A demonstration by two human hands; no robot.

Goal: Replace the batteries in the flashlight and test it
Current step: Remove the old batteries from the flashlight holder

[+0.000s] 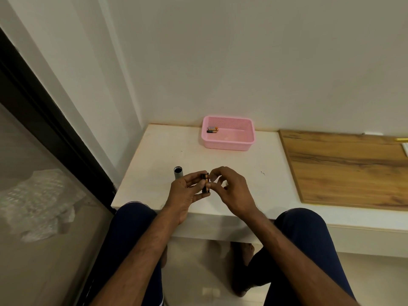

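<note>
My left hand (186, 193) holds a small black battery holder (205, 183) with copper-and-black batteries in it, upright above the near part of the white table (159, 151). The thumb and forefinger of my right hand (229, 191) pinch at the right side of the same holder. A grey flashlight tube (178, 172) stands on the table just left of my left hand, its dark open end up. Two more batteries (212, 130) lie in the back left corner of a pink basket (229, 145) at the far side of the table.
A wooden board (344, 168) lies on the table to the right. The wall runs behind the basket. A dark-framed glass panel (44, 120) stands to the left. My knees sit under the table's near edge.
</note>
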